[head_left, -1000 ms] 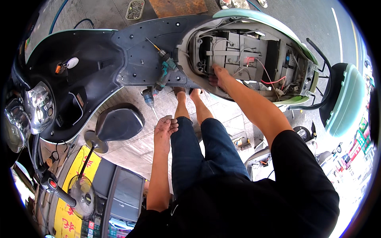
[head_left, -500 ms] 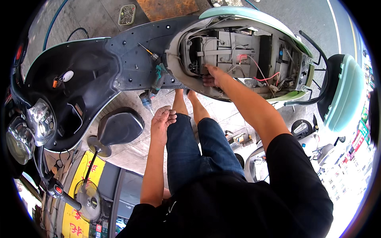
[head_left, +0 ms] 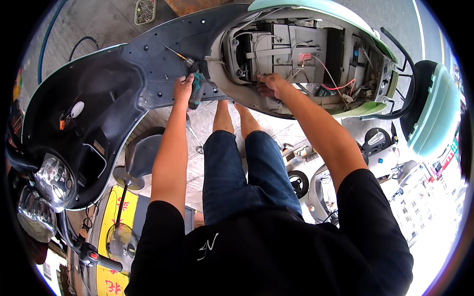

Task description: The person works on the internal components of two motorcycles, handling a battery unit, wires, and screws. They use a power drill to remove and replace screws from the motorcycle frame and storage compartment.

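Note:
My left hand (head_left: 182,89) is closed at the side of a teal and black cordless drill (head_left: 197,92) on the scooter's footboard. Its long, thin bit (head_left: 175,52) points to the far left. My own hand hides part of the drill's grip. Over the near rim of the opened under-seat compartment (head_left: 224,86) reaches my right hand (head_left: 270,86). Its fingers are curled against the near edge of the grey battery pack (head_left: 264,61); whatever they pinch, if anything, cannot be made out. A strap (head_left: 279,51) crosses the batteries, with a red connector (head_left: 303,57) and loose wires beside it.
Small screws dot the dark footboard (head_left: 153,66). A tray of small hardware (head_left: 145,12) sits on the ground beyond. A dark scooter seat (head_left: 143,153) stands at near left, close to a fan (head_left: 122,246). Another scooter (head_left: 340,182) is at near right.
My left hand has moved up and away from me, from above my lap to the drill. My right hand stays at the battery pack's near edge. The view has shifted slightly.

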Available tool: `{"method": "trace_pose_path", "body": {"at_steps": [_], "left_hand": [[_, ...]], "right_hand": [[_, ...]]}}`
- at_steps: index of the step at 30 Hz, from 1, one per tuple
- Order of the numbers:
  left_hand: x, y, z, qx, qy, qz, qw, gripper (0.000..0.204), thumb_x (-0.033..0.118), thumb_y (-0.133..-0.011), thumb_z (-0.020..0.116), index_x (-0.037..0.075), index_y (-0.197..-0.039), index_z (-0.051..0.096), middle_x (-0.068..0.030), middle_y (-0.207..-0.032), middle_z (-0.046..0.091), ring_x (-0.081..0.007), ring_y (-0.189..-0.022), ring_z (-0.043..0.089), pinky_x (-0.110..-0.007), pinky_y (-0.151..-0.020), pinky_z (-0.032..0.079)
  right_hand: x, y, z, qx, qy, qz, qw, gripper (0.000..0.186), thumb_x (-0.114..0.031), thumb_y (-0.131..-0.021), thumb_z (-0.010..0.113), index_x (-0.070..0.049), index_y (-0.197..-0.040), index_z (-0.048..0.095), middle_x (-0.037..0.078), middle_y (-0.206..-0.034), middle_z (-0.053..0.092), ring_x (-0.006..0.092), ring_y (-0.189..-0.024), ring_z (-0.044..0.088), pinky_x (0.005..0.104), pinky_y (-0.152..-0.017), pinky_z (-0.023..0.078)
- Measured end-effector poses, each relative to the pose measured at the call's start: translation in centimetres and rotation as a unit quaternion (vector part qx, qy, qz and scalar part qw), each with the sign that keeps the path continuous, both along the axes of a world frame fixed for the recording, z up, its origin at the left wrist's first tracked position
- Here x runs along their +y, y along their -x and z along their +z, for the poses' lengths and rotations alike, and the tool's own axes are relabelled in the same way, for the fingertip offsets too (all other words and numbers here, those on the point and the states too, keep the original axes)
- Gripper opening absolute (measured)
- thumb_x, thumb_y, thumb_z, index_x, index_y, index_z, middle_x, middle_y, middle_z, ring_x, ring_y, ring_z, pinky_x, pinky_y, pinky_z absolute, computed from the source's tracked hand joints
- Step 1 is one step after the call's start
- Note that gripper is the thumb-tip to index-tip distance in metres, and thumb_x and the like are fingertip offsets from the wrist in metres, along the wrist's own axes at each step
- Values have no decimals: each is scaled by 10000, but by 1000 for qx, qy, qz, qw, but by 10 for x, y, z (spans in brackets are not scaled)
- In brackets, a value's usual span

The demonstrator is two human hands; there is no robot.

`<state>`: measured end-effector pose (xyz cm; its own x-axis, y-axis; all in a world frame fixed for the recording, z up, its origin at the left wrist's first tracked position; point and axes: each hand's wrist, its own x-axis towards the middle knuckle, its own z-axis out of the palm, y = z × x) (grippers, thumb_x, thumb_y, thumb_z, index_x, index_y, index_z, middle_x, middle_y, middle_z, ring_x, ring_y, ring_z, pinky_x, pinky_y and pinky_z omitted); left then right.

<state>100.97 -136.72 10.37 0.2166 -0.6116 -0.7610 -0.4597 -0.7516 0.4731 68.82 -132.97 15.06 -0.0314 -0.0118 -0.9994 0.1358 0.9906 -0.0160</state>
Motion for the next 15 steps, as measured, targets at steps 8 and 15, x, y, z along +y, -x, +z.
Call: {"method": "trace_pose_path", "body": {"at_steps": [8,15], "left_hand": [[11,0,-47,-97,-22,-115,988,692,492,-762,639,-43,-1190,537,-276,-1234,527,-479,-1083,513,-484,-987,399],[32,-25,-118,-101,-4,17,995,658,433,-803,638,32,-1280,429,-290,-1274,421,-493,-1119,500,-503,-954,436]], "right_hand": [[-6,-2,6,-59,25,-14,998,270,-193,-839,699,0,-1015,629,110,-917,658,212,-773,633,349,-643,545],[-6,-22,0,0,101,121,987,221,-171,-777,742,25,-842,667,110,-759,661,195,-661,639,329,-548,496]]}}
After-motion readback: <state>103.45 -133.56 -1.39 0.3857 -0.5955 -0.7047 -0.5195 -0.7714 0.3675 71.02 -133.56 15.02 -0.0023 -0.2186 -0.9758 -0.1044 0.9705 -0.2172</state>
